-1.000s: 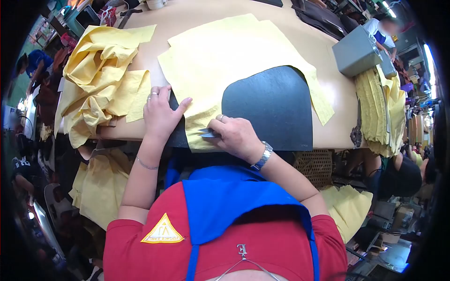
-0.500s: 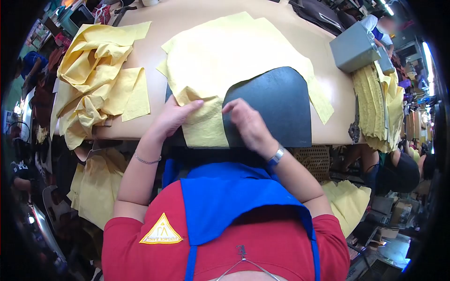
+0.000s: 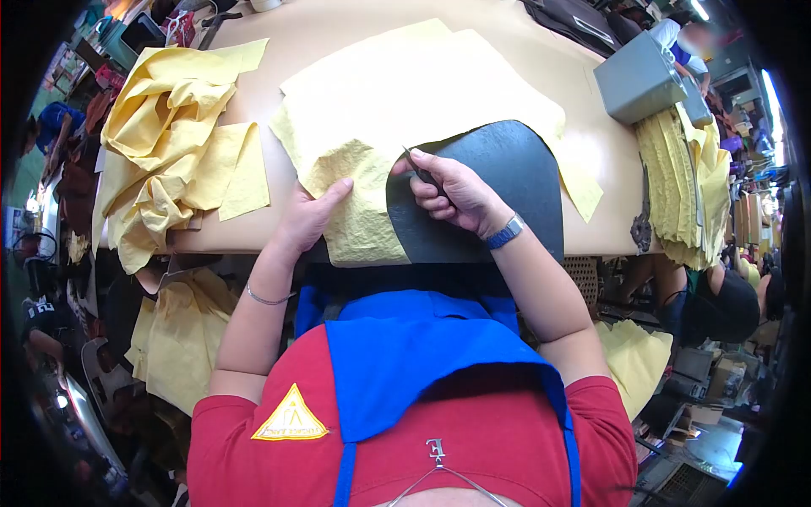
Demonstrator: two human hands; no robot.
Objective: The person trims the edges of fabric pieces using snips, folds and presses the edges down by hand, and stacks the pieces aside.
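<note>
A pale yellow sheet of leather (image 3: pixel 405 93), creased near the front edge, lies partly over a black board (image 3: pixel 498 194) with a rounded top. My left hand (image 3: pixel 311 211) grips the sheet's left front edge, its thumb on top and the fingers hidden underneath. Curled around a slim dark pointed tool (image 3: pixel 431 179), my right hand (image 3: pixel 452 193) is just above the black board, beside the sheet's cut edge. The tool's tip points up and to the left, close to the leather. Its exact kind I cannot make out.
Crumpled yellow leather (image 3: pixel 177 144) is heaped on the table's left. At right, a grey box (image 3: pixel 639 78) rests by a stack of folded yellow pieces (image 3: pixel 676 186). A dark bag (image 3: pixel 574 25) lies at the back. Another person (image 3: pixel 688 51) is at far right.
My right hand has moved up slightly and its dark tool now shows clearly. The leather's front left part has shifted left, and my left hand has moved slightly left.
</note>
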